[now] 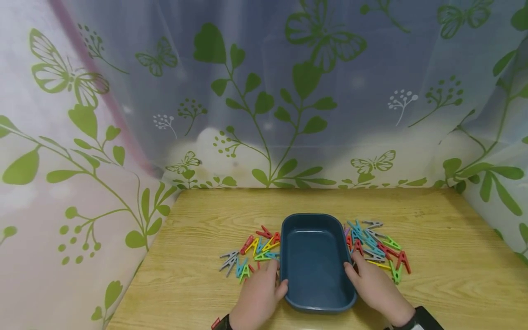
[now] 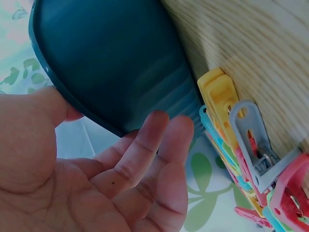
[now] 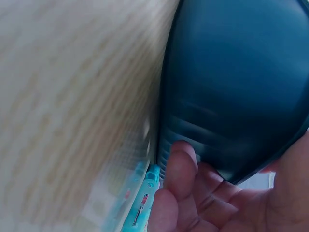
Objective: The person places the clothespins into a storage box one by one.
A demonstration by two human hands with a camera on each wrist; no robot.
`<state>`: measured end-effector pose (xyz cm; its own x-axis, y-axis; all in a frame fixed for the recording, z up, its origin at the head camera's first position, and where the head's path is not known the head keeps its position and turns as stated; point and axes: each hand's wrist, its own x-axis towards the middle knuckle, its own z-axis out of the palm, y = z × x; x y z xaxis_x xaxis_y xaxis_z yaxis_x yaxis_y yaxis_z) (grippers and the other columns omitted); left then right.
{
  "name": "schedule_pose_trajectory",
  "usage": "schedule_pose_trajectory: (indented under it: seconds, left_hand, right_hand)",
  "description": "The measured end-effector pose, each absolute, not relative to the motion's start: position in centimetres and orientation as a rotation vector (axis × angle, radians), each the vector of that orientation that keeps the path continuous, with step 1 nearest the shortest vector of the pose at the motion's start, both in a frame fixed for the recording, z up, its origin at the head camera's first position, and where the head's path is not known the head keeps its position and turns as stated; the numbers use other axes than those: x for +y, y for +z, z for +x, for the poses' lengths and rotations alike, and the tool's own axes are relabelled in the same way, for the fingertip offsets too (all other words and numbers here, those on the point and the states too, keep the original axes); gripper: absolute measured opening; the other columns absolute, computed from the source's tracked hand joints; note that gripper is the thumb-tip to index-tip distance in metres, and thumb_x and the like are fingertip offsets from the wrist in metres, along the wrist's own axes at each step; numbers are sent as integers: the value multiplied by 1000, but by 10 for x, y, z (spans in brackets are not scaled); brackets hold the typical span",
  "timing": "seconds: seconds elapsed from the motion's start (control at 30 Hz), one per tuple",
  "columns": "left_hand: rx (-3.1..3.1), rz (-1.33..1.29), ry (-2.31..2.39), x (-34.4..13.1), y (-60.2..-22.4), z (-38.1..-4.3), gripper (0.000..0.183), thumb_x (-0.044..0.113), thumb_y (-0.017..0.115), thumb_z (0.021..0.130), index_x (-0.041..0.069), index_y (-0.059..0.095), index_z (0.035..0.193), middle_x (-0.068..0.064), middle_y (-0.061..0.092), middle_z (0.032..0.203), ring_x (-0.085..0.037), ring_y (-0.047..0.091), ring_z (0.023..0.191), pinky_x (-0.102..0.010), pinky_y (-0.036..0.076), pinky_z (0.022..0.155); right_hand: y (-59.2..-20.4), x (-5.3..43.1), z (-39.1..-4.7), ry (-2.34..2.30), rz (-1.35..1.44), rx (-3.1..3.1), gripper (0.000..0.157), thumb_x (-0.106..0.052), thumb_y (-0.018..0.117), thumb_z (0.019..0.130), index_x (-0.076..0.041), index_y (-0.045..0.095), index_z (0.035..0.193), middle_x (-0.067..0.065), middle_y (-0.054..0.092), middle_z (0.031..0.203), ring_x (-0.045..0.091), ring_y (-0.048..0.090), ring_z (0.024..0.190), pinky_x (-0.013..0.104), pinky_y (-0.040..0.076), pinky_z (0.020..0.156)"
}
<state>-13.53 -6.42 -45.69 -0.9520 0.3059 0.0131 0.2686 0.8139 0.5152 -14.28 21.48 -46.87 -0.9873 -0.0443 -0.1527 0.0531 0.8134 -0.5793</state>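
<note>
A dark blue rectangular plastic basin (image 1: 317, 270) is at the middle of the table front, seemingly empty inside. My left hand (image 1: 261, 289) grips its left side, thumb at the rim and fingers against the outer wall. On the opposite side my right hand (image 1: 373, 285) holds it the same way, with the thumb over the rim. In the left wrist view, a yellow clothespin (image 2: 219, 94) and a grey clothespin (image 2: 251, 145) lie just beyond the fingertips. A turquoise clothespin (image 3: 141, 208) shows beside the fingers in the right wrist view.
Loose plastic clothespins in mixed colours lie in two groups, with a red clothespin (image 1: 247, 244) in the left one and a green clothespin (image 1: 397, 272) in the right one. The wooden table (image 1: 449, 247) meets a patterned curtain (image 1: 363, 137) at the back and sides.
</note>
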Motion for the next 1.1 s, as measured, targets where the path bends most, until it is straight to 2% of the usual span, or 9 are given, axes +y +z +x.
schedule_pose_trajectory:
  seconds: [0.47,0.67,0.73,0.83,0.9,0.97,1.1]
  left_hand:
    - [2901,436,813,-66,-457,-135,28,29,70,97,9,61,114,5,52,83,-9,47,69,-27,39,60]
    - [2910,475,874,-70,-457,-136,29,32,75,94,11,63,109,4,55,84,-8,47,69,-26,39,58]
    - [2923,476,881,-72,-456,-138,30,35,77,93,11,65,107,3,59,85,-7,48,69,-26,40,58]
    - [2947,451,860,-73,-452,-141,32,40,77,92,11,68,104,2,64,88,-7,51,70,-26,42,59]
    - [2971,433,852,-73,-449,-143,32,40,77,93,11,69,102,1,65,89,-8,52,72,-27,43,60]
    - [2991,423,874,-72,-447,-146,30,38,76,94,10,68,100,1,64,86,-9,51,69,-27,43,59]
    - [3033,425,990,-69,-442,-153,25,31,75,95,8,65,100,0,58,80,-8,45,61,-24,38,54]
  right_hand:
    - [-472,215,-141,-962,7,2819,23,-32,48,108,-9,51,106,4,44,68,19,47,58,32,32,54]
    - [-472,214,-140,-928,20,2883,30,-37,47,110,-11,56,100,3,44,69,17,45,60,31,32,55]
    - [-471,215,-141,-916,32,2895,35,-41,45,110,-11,59,99,4,46,70,17,47,63,31,33,57]
    - [-471,217,-142,-908,24,2930,41,-44,44,110,-9,65,104,4,60,80,18,60,74,37,45,63]
    - [-472,218,-142,-909,15,2948,43,-45,43,110,-8,66,106,5,63,83,19,62,79,39,47,67]
    - [-472,220,-142,-922,14,2962,43,-45,43,110,-9,66,104,3,62,82,18,61,78,38,47,67]
    - [-471,220,-141,-1007,65,2939,35,-42,50,108,-10,62,101,1,55,77,16,48,67,32,37,63]
